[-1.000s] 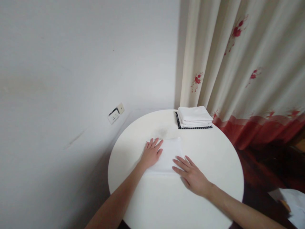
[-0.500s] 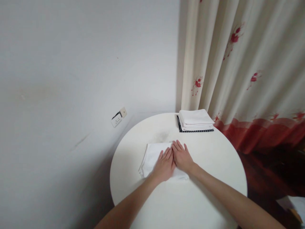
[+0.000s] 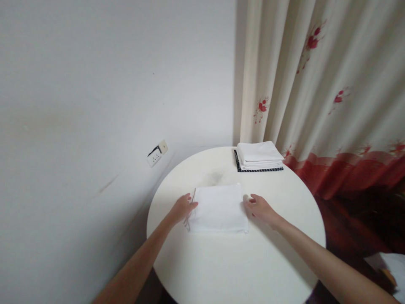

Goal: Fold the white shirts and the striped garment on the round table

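Note:
A folded white cloth (image 3: 218, 209) lies flat on the round white table, its layered edge showing on the left. My left hand (image 3: 183, 207) is at that left edge, fingers and thumb apart, with the thumb tip at or just over the cloth; firm contact is not clear. On the opposite side, my right hand (image 3: 260, 208) is beside the cloth's right edge with fingers curved and apart, holding nothing. Farther back on the table rests a stack of folded white cloths (image 3: 259, 153) on a black item with a white-patterned edge (image 3: 261, 170).
The round table (image 3: 234, 266) stands close to a white wall (image 3: 110, 84) with a socket (image 3: 154, 158). A cream curtain (image 3: 316, 93) with red flowers hangs behind at right. A blurred white object (image 3: 394, 270) shows at the lower right.
My hands have parted from the middle of the cloth, the left moving to its left edge and the right moving past its right edge. The whole top of the cloth now shows.

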{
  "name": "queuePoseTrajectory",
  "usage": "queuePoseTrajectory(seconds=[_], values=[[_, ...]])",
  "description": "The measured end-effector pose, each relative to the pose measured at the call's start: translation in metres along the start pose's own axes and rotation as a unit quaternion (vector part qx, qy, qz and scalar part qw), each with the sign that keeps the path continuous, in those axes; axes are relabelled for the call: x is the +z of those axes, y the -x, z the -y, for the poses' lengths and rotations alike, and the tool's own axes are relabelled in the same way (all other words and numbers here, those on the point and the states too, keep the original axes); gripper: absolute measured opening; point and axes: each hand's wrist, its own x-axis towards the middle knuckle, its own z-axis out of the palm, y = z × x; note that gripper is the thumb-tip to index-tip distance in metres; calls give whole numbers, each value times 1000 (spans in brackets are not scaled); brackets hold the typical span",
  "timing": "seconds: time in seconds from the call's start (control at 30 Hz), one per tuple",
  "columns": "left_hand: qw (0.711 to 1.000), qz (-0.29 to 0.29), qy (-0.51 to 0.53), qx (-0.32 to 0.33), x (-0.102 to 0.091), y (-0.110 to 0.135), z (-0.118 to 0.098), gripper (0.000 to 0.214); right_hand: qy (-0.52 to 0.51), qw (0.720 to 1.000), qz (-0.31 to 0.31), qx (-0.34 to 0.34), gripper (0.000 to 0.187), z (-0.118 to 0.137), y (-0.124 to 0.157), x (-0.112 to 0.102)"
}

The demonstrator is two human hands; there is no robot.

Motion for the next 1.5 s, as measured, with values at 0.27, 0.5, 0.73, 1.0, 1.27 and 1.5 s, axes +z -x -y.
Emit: queuePoseTrajectory(seconds=[0.27, 0.5, 0.73, 1.0, 1.27, 1.5], values=[[991, 107, 68, -38, -15, -8, -22, 27, -125, 977, 146, 93, 24, 31, -6, 4], [963, 173, 204, 21, -27, 16, -42, 41, -175, 967, 168, 73, 14, 43, 13, 9], [929, 92, 357, -15, -24, 7, -78, 52, -389, 910, 144, 32, 24, 43, 13, -19], [842, 82, 523, 100, -15, -71, -199, 53, -376, 922, 93, -4, 30, 69, -47, -153], [810, 52, 578, 83, 5, -196, -307, 40, -267, 963, 18, 16, 24, 97, -163, -261], [829, 67, 553, 52, 35, -241, -305, 36, -224, 974, -10, 42, 28, 74, -225, -251]])
